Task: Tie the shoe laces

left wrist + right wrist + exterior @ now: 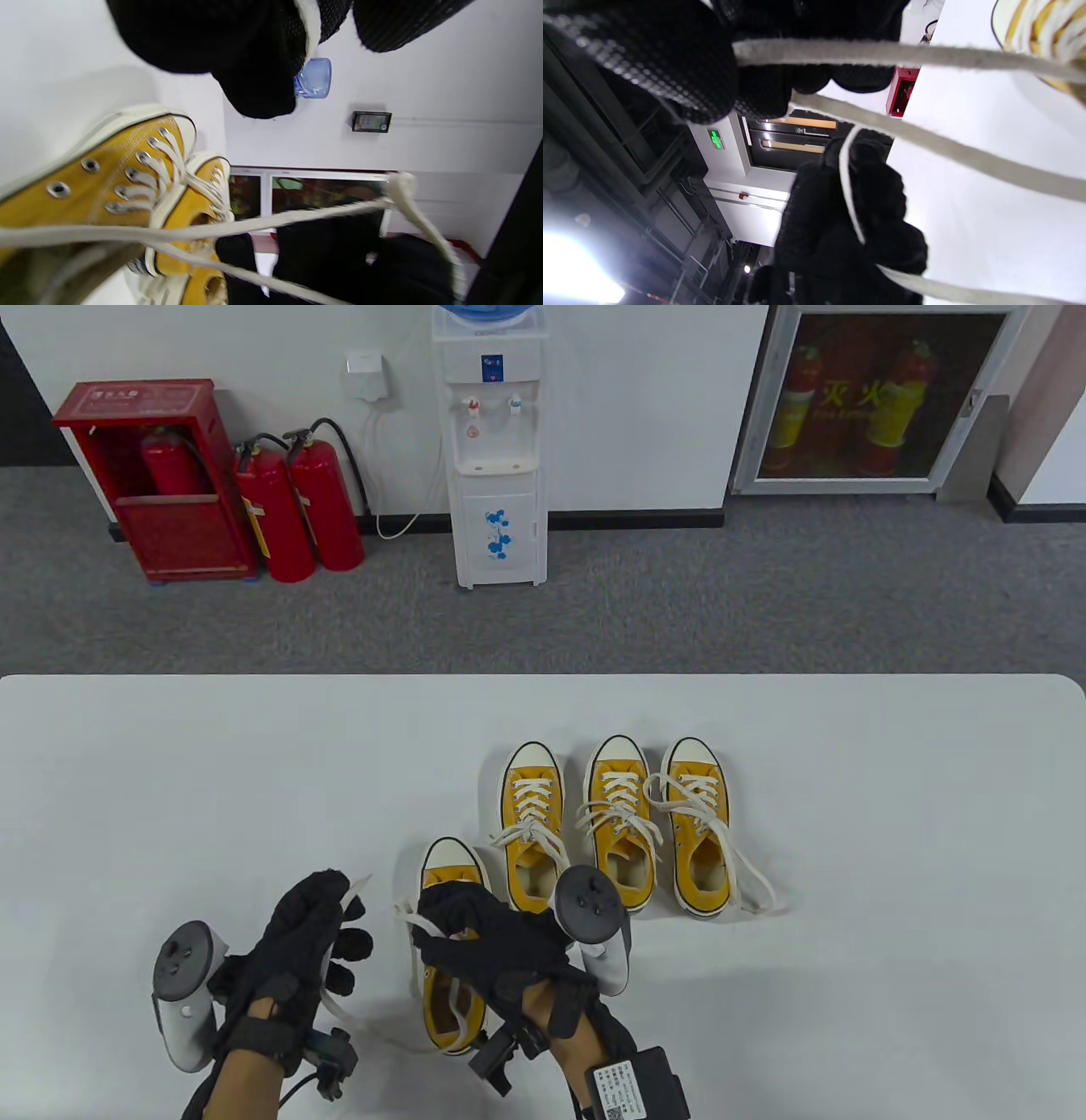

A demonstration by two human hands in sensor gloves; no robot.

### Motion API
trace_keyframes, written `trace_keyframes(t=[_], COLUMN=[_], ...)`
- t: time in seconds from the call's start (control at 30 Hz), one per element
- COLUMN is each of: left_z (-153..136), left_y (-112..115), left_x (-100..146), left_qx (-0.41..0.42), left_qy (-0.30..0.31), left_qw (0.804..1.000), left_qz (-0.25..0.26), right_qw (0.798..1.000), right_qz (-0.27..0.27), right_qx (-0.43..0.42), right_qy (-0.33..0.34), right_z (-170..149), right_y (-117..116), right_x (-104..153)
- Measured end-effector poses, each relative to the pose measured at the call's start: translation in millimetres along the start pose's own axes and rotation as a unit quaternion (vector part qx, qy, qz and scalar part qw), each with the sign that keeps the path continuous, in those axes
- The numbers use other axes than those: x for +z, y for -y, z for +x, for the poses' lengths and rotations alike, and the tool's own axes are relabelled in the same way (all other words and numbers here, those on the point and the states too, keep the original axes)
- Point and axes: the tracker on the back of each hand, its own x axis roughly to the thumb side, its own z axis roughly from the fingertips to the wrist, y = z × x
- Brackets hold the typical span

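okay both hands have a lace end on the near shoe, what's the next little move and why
Probably cross the two ends over the shoe. The left hand holds one lace out to the side, the right hand holds the other over the tongue, and no knot shows yet, so crossing likely starts it.

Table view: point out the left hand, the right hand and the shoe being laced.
left hand (310,929), table view, on the gloved knuckles.
right hand (492,937), table view, on the glove's back.
shoe being laced (448,858), table view, on its white toe cap.
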Motion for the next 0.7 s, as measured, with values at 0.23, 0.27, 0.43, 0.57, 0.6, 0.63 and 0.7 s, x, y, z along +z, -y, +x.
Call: trace_keyframes(t=[0.23,0.27,0.43,0.57,0.6,0.63,0.7], left_z=[-1,-1,-6,-12,-14,-16,-18], left_y=[15,17,23,29,31,32,33], left_x=[-1,-1,-3,-5,-5,-6,-6], left_qx=[0.058,0.063,0.073,0.104,0.112,0.118,0.121], left_qy=[0.013,0.013,0.007,-0.01,-0.015,-0.021,-0.027], left_qw=[0.996,0.995,0.992,0.987,0.986,0.985,0.984], left_qz=[-0.072,-0.076,-0.099,-0.118,-0.124,-0.127,-0.131], right_qw=[0.998,0.998,0.997,0.996,0.995,0.995,0.995], right_qz=[0.0,0.0,0.003,0.008,0.008,0.008,0.005], right_qx=[0.061,0.066,0.076,0.088,0.095,0.097,0.101], right_qy=[0.008,0.009,0.003,-0.002,-0.003,-0.003,-0.004], right_z=[0,0,-2,-4,-4,-4,-4], right_y=[-10,-11,-14,-15,-15,-15,-15], right_x=[0,0,0,0,0,0,0])
